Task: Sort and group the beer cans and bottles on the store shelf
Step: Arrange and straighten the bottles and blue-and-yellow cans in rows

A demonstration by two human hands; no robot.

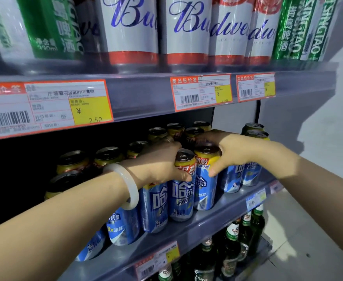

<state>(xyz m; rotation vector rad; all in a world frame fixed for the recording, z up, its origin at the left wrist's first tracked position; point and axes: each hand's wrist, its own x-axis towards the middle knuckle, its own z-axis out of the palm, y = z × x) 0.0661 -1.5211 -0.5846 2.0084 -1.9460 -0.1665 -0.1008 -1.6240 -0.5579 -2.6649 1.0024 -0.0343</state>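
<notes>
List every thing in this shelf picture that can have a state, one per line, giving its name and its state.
Left hand: grips a blue can.
Right hand: grips the neighbouring blue can.
Blue cans: upright, sealed, on the middle shelf.
White cans: upright, on the top shelf.
Green cans: upright, at both ends of the top shelf.
Green bottles: upright, capped, on the bottom shelf.
Bracelet: worn on the left wrist.
Price tags: fixed to the shelf edges.

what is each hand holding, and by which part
Left hand grips one blue aluminium beer can near its gold top; right hand grips the neighbouring can likewise.
</notes>
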